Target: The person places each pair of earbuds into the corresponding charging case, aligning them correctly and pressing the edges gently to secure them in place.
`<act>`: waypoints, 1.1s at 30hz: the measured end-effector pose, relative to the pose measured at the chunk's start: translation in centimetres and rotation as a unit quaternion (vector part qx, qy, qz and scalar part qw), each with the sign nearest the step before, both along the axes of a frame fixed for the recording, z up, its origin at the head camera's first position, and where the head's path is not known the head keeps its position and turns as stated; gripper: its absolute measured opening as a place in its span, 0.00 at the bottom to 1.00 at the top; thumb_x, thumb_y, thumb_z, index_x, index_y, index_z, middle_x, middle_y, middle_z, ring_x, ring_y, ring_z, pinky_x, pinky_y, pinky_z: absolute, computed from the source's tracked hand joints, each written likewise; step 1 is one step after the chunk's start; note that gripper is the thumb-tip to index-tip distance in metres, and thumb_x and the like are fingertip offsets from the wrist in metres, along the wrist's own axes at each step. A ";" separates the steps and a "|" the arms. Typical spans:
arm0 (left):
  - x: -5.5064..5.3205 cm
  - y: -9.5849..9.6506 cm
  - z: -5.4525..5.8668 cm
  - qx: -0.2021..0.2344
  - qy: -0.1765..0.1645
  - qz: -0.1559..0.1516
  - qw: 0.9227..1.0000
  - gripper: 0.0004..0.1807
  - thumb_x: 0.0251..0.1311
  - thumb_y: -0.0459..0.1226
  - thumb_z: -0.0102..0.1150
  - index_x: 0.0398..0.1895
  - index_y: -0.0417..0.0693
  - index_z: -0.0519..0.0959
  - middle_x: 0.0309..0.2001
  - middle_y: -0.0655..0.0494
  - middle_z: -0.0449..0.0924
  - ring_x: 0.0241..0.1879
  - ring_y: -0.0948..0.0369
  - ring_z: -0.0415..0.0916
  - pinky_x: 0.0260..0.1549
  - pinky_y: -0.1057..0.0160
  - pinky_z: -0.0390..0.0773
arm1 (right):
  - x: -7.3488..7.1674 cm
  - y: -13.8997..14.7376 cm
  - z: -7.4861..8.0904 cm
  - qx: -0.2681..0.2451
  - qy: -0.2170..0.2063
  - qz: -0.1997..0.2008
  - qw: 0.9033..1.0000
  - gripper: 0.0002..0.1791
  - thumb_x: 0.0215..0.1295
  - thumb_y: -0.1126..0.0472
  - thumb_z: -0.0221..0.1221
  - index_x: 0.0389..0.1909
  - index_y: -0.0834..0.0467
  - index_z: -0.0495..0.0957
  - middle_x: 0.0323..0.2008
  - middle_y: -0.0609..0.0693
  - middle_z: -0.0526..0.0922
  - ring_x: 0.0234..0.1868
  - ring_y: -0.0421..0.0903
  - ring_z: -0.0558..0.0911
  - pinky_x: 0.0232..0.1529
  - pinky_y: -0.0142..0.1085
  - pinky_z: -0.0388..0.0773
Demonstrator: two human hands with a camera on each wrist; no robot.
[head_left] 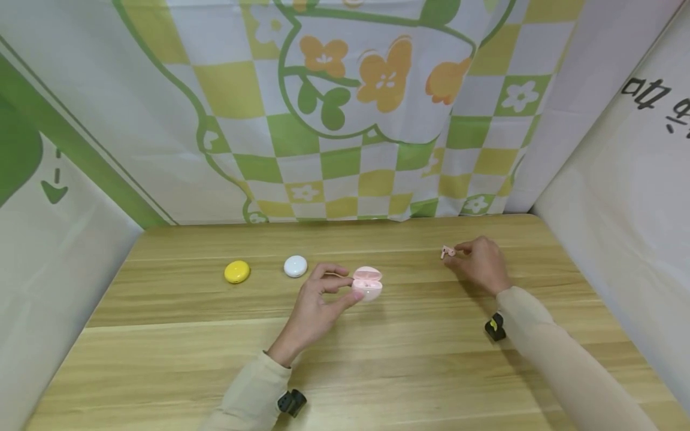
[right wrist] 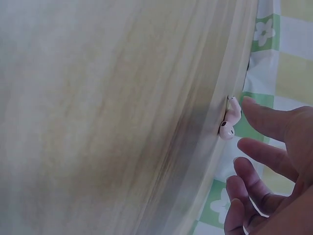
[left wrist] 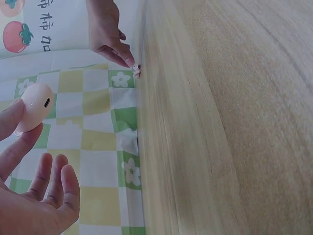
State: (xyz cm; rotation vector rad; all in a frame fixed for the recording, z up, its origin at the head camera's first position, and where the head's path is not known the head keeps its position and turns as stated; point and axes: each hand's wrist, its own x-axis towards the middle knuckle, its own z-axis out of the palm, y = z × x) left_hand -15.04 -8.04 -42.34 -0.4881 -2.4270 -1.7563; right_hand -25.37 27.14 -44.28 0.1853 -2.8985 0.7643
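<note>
My left hand (head_left: 315, 308) pinches a glossy pink earbud case (head_left: 368, 291) between thumb and fingers, holding it over the table with its lid flipped up. In the left wrist view the case's (left wrist: 36, 105) rounded shell and dark charging port face the camera, and the other fingers are spread away from it. A pair of pink earbuds (right wrist: 230, 120) is at the right, close to the tabletop. My right hand (head_left: 480, 263) is right beside them, thumb and forefinger apart with their tips near the earbuds.
On the wooden table (head_left: 178, 371), a yellow round case (head_left: 237, 272) and a white round case (head_left: 295, 266) lie left of my left hand. A patterned cloth (head_left: 334, 167) hangs along the table's back edge, with white cloth panels on both sides.
</note>
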 end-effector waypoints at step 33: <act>0.1 0.3 0.1 0.005 0.002 -0.003 1.000 0.10 0.59 0.35 0.73 0.43 0.42 0.89 0.52 0.46 0.75 0.55 0.53 0.73 0.51 0.47 0.74 | -1.9 0.0 -0.5 0.060 -0.043 -0.039 0.997 0.20 0.64 0.48 0.69 0.44 0.61 0.88 0.47 0.65 0.86 0.50 0.67 0.81 0.47 0.59 0.75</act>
